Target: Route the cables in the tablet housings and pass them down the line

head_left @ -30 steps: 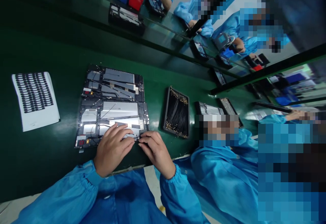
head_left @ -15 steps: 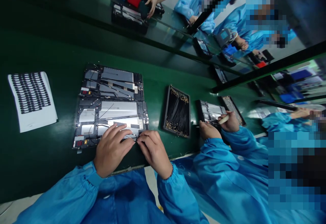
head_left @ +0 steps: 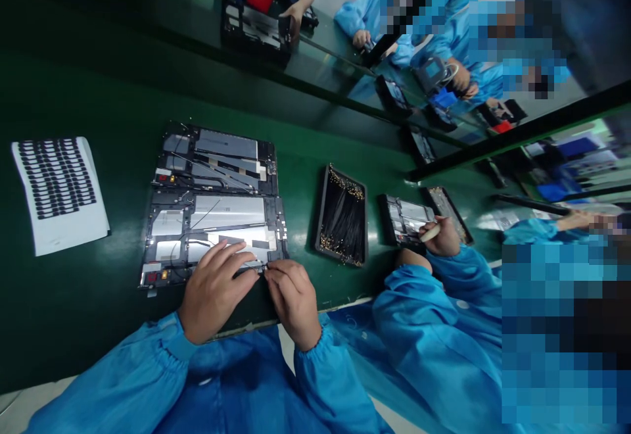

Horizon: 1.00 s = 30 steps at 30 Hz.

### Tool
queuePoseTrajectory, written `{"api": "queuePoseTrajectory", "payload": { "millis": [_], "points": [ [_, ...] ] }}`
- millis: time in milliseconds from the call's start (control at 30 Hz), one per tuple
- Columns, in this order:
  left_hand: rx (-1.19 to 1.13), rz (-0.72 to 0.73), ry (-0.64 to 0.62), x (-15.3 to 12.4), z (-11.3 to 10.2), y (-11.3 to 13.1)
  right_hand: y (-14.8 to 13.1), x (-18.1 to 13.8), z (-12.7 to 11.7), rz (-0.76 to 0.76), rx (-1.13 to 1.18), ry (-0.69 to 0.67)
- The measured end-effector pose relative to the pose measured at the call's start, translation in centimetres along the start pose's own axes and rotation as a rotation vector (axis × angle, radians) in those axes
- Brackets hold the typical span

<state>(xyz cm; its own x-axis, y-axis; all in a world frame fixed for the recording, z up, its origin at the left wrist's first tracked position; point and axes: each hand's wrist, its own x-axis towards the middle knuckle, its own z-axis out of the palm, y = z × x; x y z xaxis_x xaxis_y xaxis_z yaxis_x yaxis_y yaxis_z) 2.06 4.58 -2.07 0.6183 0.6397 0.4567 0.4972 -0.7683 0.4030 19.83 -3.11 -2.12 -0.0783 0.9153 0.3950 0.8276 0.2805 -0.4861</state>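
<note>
Two opened tablet chassis lie side by side on the green table. The near tablet chassis [head_left: 207,227] shows silver plates and thin black cables; the far tablet chassis [head_left: 217,158] lies just behind it. My left hand [head_left: 214,292] rests on the near chassis's front edge, fingers stretched and pressing down. My right hand [head_left: 293,299] sits beside it with fingers curled, its tips pinched at a small part on the chassis's lower right corner; what it pinches is too small to make out.
A white sheet of black stickers [head_left: 56,191] lies at the left. A black tray of thin gold-tipped cables [head_left: 342,217] stands to the right. A co-worker's hand [head_left: 444,237] holds a pale stick over another tablet chassis [head_left: 404,217]. Other people work beyond the conveyor [head_left: 315,79].
My hands have stayed on the near chassis's edge; my right hand has shifted slightly left. The co-worker on the right has leaned back, and their hands over another chassis have come into view.
</note>
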Motion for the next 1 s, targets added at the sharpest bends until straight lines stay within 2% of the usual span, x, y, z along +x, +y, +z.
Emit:
{"api": "queuePoseTrajectory", "payload": {
  "millis": [200,333,500,700,1000],
  "points": [
    [0.003,0.027,-0.017,-0.3,0.2,-0.2,-0.2,-1.6,1.3,-0.077,-0.072,0.096],
    [0.009,0.000,-0.001,-0.3,0.4,-0.2,-0.1,-1.8,1.5,-0.073,-0.047,0.105],
    [-0.008,0.044,-0.010,-0.5,0.4,-0.4,0.3,-2.3,1.7,-0.070,-0.013,0.140],
    [-0.030,0.080,-0.027,-0.3,-0.2,-0.2,0.0,-2.1,1.6,-0.121,-0.146,0.091],
    [-0.135,-0.002,-0.020,-0.6,-0.3,-0.5,-0.7,-1.5,1.6,-0.077,-0.221,0.046]
  ]
}}
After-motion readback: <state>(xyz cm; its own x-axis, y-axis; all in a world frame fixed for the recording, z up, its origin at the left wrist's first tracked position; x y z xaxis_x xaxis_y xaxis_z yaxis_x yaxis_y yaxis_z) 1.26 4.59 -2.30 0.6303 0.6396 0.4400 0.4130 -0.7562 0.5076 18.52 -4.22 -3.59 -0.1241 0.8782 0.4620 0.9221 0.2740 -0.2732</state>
